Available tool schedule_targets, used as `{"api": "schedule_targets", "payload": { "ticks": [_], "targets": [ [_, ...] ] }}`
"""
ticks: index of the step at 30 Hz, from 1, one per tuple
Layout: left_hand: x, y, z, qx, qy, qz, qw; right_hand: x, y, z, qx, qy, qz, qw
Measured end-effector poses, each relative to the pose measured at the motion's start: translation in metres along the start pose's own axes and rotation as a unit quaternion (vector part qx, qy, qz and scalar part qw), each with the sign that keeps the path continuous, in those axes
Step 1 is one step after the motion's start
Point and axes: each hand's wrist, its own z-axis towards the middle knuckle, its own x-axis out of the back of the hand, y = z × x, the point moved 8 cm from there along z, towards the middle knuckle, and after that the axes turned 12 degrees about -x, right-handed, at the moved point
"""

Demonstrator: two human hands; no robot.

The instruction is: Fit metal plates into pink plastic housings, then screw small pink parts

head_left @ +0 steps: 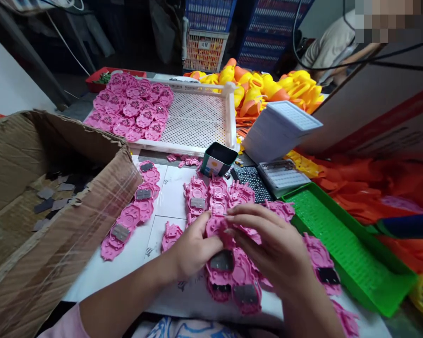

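In the middle of the work surface, my left hand [193, 244] grips a pink plastic casing [215, 227] between thumb and fingers. My right hand [268, 239] is at the same casing, its fingertips bent together over the right side; whatever they pinch is too small to make out. Around both hands lie several more pink casings [245, 270], some bearing a dark grey metal plate [246, 295]. To the left, a line of pink casings [130, 215] rests on the white sheet, also with grey plates.
At left stands an open cardboard box [102, 202] with loose dark plates inside. Beyond are a white perforated tray [197, 117] with pink pieces, a small dark tin [213, 166] and yellow-orange parts [261, 87]. A green tray [345, 249] lies right. Another person's sleeve [333, 42] shows upper right.
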Motion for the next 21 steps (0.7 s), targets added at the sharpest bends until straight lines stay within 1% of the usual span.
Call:
{"api": "schedule_targets", "payload": {
  "ticks": [2, 4, 6, 9, 11, 14, 21],
  "targets": [
    [-0.003, -0.001, -0.001, -0.005, -0.015, 0.050, 0.999, -0.006, 0.001, -0.010, 0.007, 0.034, -0.014, 0.999],
    [-0.005, 0.000, -0.001, -0.023, -0.020, 0.096, 0.995, -0.010, 0.003, -0.013, 0.010, 0.046, -0.015, 0.999],
    [-0.006, 0.000, -0.001, -0.033, -0.020, 0.120, 0.992, -0.010, 0.006, -0.013, 0.007, 0.051, -0.006, 0.999],
    [-0.006, -0.003, -0.003, -0.021, -0.011, 0.122, 0.992, -0.005, 0.007, -0.015, 0.022, 0.065, 0.004, 0.998],
    [-0.006, -0.001, -0.003, -0.032, -0.011, 0.137, 0.990, -0.002, 0.006, -0.017, 0.041, 0.074, 0.004, 0.996],
    [-0.010, 0.003, -0.003, -0.058, -0.026, 0.151, 0.986, -0.002, 0.006, -0.020, 0.062, 0.071, 0.007, 0.996],
    [-0.011, 0.001, -0.002, -0.052, -0.026, 0.129, 0.990, -0.002, 0.004, -0.024, 0.084, 0.074, -0.002, 0.994]
  ]
}}
